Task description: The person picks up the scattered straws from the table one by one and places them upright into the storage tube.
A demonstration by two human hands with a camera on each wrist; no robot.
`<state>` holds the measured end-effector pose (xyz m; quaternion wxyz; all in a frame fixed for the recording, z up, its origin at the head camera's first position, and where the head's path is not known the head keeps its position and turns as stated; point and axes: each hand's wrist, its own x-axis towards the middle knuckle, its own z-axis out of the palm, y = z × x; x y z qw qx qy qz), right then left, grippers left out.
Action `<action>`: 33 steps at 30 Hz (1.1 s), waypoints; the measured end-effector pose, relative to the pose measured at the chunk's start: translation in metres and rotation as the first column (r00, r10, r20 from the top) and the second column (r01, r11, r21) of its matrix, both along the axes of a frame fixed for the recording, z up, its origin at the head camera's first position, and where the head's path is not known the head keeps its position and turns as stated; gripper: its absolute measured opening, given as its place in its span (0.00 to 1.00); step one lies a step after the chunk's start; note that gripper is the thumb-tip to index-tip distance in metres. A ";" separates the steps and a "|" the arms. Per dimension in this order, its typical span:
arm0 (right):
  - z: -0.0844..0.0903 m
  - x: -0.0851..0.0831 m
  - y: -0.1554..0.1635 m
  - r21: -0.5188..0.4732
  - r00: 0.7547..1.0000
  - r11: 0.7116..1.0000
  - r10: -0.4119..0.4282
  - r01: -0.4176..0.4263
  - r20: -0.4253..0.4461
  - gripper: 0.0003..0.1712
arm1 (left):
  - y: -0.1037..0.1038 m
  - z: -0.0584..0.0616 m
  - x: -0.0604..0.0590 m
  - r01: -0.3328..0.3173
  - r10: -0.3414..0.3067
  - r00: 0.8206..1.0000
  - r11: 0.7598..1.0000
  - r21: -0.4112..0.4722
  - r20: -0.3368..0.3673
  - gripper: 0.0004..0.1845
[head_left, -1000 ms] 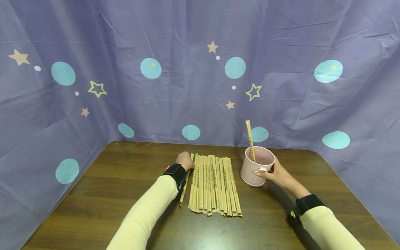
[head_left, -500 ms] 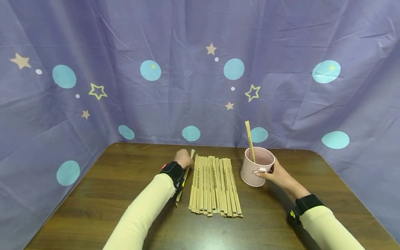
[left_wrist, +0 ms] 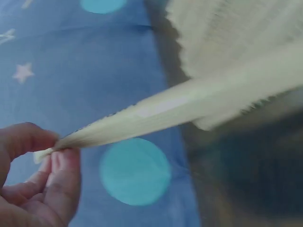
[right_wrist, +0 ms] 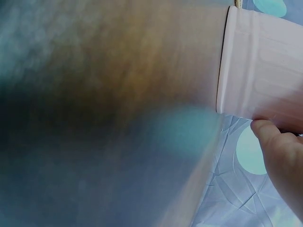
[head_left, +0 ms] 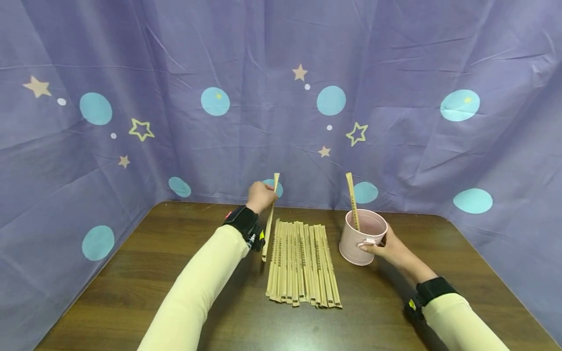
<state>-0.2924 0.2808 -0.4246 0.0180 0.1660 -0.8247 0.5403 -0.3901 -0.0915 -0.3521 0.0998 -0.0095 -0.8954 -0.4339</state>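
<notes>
My left hand (head_left: 261, 196) pinches one long, slim paper-wrapped stick (left_wrist: 142, 116) by its top end, between thumb and fingers. The stick hangs steeply down, raised to the left of a flat row of similar wrapped sticks (head_left: 303, 263) with dark printing. At the right, my right hand (head_left: 397, 251) holds a small pink bucket (head_left: 353, 247) by its side, thumb near the white handle lug; the other fingers are mostly hidden behind it. One wrapped stick (head_left: 351, 195) leans upright in the bucket, its lower end hidden. In the right wrist view, the thumb (right_wrist: 274, 139) touches the bucket's wall.
The brown wooden table (head_left: 145, 292) carries everything. A purple curtain (head_left: 246, 146) with stars and dots hangs along its back and sides. Dark bands with small devices are worn on both wrists.
My left hand has drawn a stick away from the left of the row and lifted it, swinging it more upright. My right hand and the bucket have stayed in place.
</notes>
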 end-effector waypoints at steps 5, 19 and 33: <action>-0.001 -0.001 0.001 0.011 1.000 1.000 0.011 -0.011 0.003 0.52 | 0.023 0.062 0.034 0.060 -0.055 0.998 0.965 0.256 -0.026 0.21; 0.000 0.002 0.001 0.043 1.000 0.999 0.007 -0.006 -0.006 0.51 | 0.089 0.109 0.035 0.185 -0.040 0.956 0.852 0.490 -0.292 0.20; 0.000 0.001 0.000 0.022 1.000 1.000 0.012 -0.012 -0.010 0.51 | 0.147 0.102 0.049 0.279 -0.070 0.918 0.815 0.508 -0.392 0.19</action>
